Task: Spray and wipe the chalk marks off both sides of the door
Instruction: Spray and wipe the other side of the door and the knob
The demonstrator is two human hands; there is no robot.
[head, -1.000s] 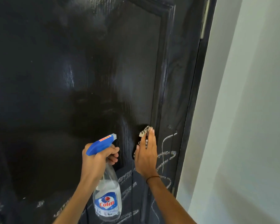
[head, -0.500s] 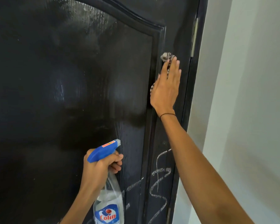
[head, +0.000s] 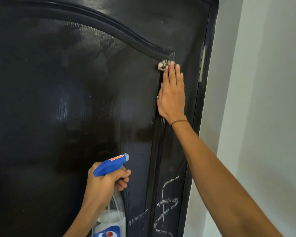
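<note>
The right hand (head: 172, 95) lies flat against the glossy black wooden door (head: 75, 100), fingers straight and together, pressing a small crumpled grey-and-white striped cloth (head: 163, 65) onto the surface. Most of the cloth is hidden under the palm; a bunched end sticks out past the fingertips, and a small bit shows at the thumb side of the palm. A thin dark thread band (head: 179, 121) circles the right wrist. The cloth sits just below the corner where the arched raised moulding (head: 126, 34) of the door panel meets its upright edge, so the hand spans that upright edge and the flat stile beside it. To the right of this hand, near the door's edge, is a metal hinge (head: 202, 64), and beyond it a pale grey painted wall (head: 263, 100).

The left hand (head: 106, 183) is lower down and well apart from the right, its fingers curled round the neck and trigger of a clear plastic spray bottle with a blue trigger head (head: 109, 165). The nozzle points towards the door, and the bottle's body hangs below the hand, with a blue, white and red label at the bottom edge of the view.

White chalk scribbles (head: 166, 206) mark the door stile below the right hand and to the right of the left hand, with fainter chalk strokes close beside the bottle. The panel around and above the left hand shines with reflected light.
</note>
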